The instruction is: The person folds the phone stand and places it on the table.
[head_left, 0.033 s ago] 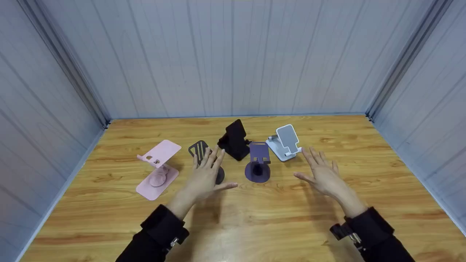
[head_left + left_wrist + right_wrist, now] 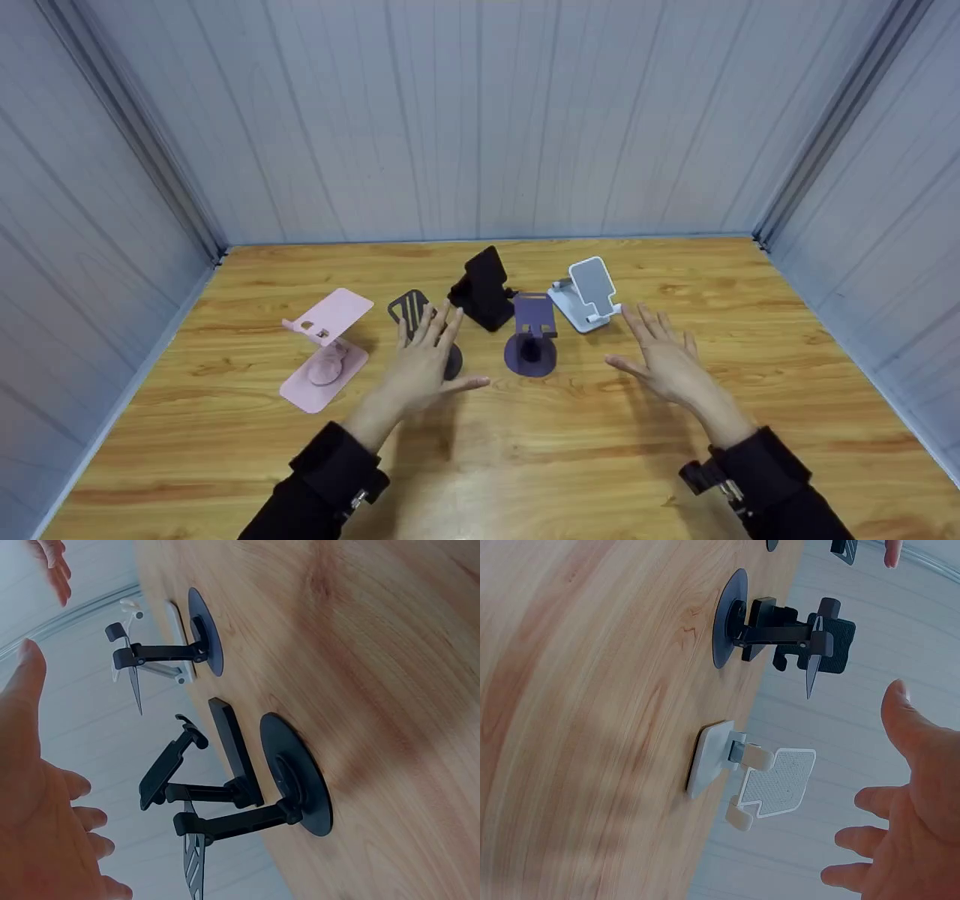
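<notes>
Five phone stands stand in a row on the wooden table [image 2: 525, 465]: pink [image 2: 326, 349], dark with a slotted plate [image 2: 411, 306], black [image 2: 484, 289], purple [image 2: 532, 337] and white [image 2: 587, 294]. My left hand [image 2: 424, 364] hovers open, fingers spread, over the dark stand's round base [image 2: 296, 784]; it holds nothing. My right hand [image 2: 664, 352] hovers open just right of the purple stand and in front of the white stand [image 2: 727, 769], also holding nothing. In the right wrist view the purple stand's disc base [image 2: 727, 619] sits beyond the white one.
Grey panel walls [image 2: 480, 120] close the table in at the back and on both sides. Bare wood lies in front of the stands and at the far right [image 2: 787, 337]. Black sleeves cover both forearms.
</notes>
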The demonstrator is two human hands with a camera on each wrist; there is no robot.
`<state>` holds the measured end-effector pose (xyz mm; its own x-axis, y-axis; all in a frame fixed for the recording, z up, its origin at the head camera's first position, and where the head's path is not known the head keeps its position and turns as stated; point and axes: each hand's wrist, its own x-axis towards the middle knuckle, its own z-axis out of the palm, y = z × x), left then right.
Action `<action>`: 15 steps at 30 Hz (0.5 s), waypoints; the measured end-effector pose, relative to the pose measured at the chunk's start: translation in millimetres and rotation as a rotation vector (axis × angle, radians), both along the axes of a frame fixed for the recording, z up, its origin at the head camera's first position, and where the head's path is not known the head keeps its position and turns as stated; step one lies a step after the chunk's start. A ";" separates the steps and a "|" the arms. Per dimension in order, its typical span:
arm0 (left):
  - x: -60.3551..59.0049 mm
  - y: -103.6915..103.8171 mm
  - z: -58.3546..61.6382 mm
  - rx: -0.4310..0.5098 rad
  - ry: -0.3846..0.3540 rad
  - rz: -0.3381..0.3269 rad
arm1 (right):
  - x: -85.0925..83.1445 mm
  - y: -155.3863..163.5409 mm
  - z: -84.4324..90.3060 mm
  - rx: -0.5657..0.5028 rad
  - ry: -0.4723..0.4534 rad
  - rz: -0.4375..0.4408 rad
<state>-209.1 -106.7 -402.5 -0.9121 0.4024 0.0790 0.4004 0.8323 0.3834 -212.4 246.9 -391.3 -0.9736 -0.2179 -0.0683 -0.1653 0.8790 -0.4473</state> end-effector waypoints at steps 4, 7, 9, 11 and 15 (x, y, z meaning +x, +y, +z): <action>-0.2 0.2 0.2 -0.006 0.004 0.002 | -1.7 0.3 1.8 0.006 0.002 -0.005; -0.3 0.3 0.3 -0.001 0.008 0.004 | -5.4 0.7 2.6 0.011 -0.002 -0.012; -0.8 0.8 0.1 0.009 0.005 0.010 | -8.9 1.8 1.9 0.009 -0.008 -0.016; -0.9 1.3 -0.7 0.024 0.005 0.016 | -12.8 3.3 0.3 0.000 -0.016 -0.022; -1.0 2.9 -2.8 0.053 0.009 0.032 | -21.5 7.4 -5.0 -0.021 -0.035 -0.038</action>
<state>-210.2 -103.7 -405.3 -0.9235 0.3683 0.1075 0.3776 0.8232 0.4239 -233.9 254.3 -396.3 -0.9783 -0.1822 -0.0985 -0.1155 0.8747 -0.4707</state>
